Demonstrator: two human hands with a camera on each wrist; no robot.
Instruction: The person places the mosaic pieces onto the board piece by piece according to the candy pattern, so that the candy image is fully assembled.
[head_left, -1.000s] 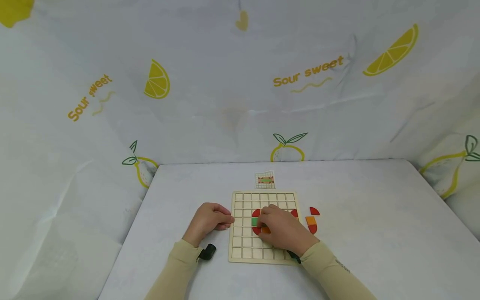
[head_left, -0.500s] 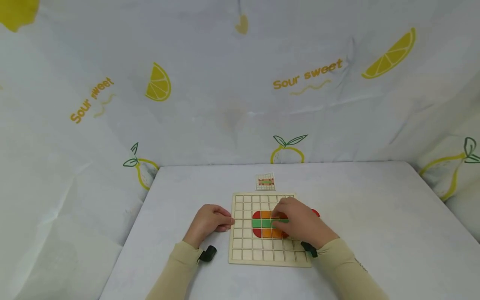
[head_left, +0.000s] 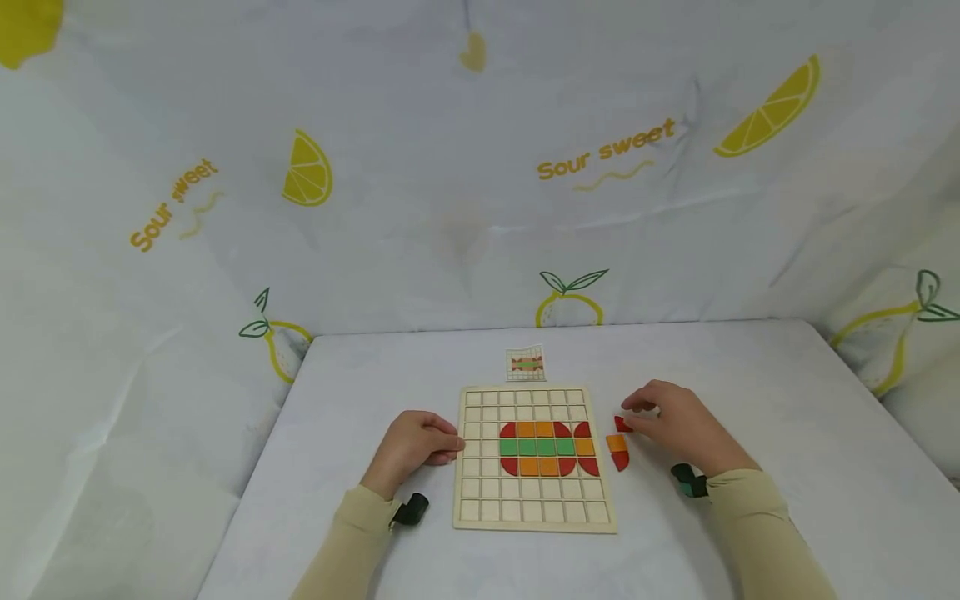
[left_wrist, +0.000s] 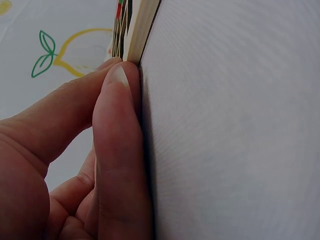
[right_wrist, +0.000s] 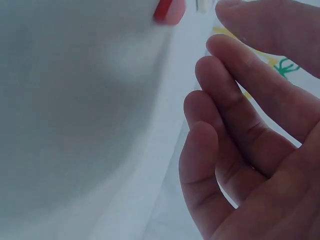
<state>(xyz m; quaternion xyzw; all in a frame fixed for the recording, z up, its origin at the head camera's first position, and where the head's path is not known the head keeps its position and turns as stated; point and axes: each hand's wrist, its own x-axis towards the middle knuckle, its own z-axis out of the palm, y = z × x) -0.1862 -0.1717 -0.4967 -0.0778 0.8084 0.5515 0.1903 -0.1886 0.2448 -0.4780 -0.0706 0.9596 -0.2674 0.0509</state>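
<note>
A square wooden grid board lies flat on the table. Red quarter-circles, orange squares and a row of green squares fill part of its grid. My left hand pinches the board's left edge between thumb and finger, as the left wrist view shows up close. To the right of the board, my right hand hovers by a loose red quarter-circle, thumb and fingers apart with nothing between them. Just below lie a loose orange square and another red quarter-circle.
A small pattern card with a matching coloured figure lies behind the board. White cloth covers the table, and a lemon-printed curtain hangs behind it. Each wrist bears a black device.
My right hand has left the board and moved right to the loose pieces, uncovering the coloured pattern. My left hand has stayed at the board's left edge.
</note>
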